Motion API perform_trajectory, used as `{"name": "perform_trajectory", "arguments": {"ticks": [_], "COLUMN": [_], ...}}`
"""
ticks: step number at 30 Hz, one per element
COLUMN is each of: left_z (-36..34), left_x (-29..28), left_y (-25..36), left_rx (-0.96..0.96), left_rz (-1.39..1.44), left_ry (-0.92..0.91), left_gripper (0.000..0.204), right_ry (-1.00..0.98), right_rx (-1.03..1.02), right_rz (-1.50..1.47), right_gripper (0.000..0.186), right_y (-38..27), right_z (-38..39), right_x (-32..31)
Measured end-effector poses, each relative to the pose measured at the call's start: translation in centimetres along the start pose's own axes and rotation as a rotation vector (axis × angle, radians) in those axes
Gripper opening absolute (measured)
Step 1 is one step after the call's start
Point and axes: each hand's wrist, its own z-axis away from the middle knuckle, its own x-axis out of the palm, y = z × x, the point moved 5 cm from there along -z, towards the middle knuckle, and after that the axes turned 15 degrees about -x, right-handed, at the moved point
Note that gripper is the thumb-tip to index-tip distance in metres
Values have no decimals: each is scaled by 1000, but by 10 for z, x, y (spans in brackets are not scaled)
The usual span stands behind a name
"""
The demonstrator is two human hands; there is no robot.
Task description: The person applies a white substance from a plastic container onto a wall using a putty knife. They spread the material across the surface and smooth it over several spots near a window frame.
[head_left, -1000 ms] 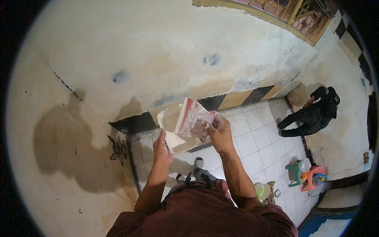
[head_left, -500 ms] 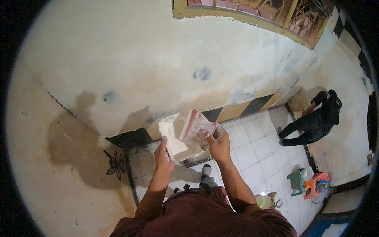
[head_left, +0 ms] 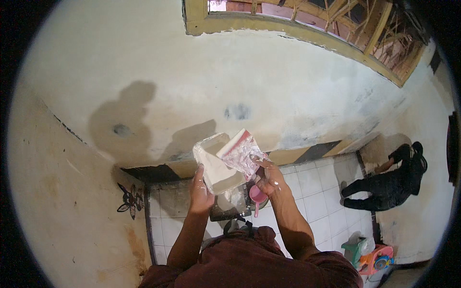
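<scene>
My left hand (head_left: 201,193) grips the near left side of a white rectangular tub (head_left: 227,183), its thumb along the rim. Pale wall putty (head_left: 214,167) lies inside. In my right hand (head_left: 270,179) is a wide putty spreader (head_left: 246,156), red and white and smeared with putty. Its straight blade edge is over the tub's right part, close to the putty; whether it touches is hard to tell. White smears mark my right fingers.
Ahead rises a patchy wall (head_left: 192,91) with a barred window (head_left: 283,21). Below my hands are a pink dipper (head_left: 258,194) and a dark-edged platform (head_left: 229,214). At the right, a person in dark clothes (head_left: 391,187) bends by the wall; plastic stools (head_left: 379,259) stand nearer.
The spreader has turned slightly, and my right hand has moved a little lower and rightward. The view has shifted, showing more of the window and bringing the pink dipper into sight.
</scene>
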Motion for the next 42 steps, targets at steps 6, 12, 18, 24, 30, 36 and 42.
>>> {"name": "perform_trajectory", "arguments": {"ticks": [6,12,18,24,30,36,42], "left_z": [-27,-30,-24,-7,16,19,26], "left_x": [21,44,27,1,-9,-6,-13], "left_y": [-5,0,25,54,73,78,76], "left_rx": [47,40,98,126,143,150,169], "left_rz": [36,9,-93,-171,-125,-129,-110], "left_ry": [40,5,60,24,155,90,121], "left_gripper": [48,50,51,51,54,56,55], "right_ry": [14,-69,121,66,211,83,21], "right_rx": [-35,-365,-743,-720,-577,-747,-738], "right_rz": [53,-5,71,91,1,21,3], "right_gripper": [23,20,12,14,10,9,10], "right_y": [-31,-76,-135,-176,-121,-147,-211], "right_z": [-38,-93,-127,-159,-174,-230,-163], "right_x": [4,14,53,38,11,25,130]}}
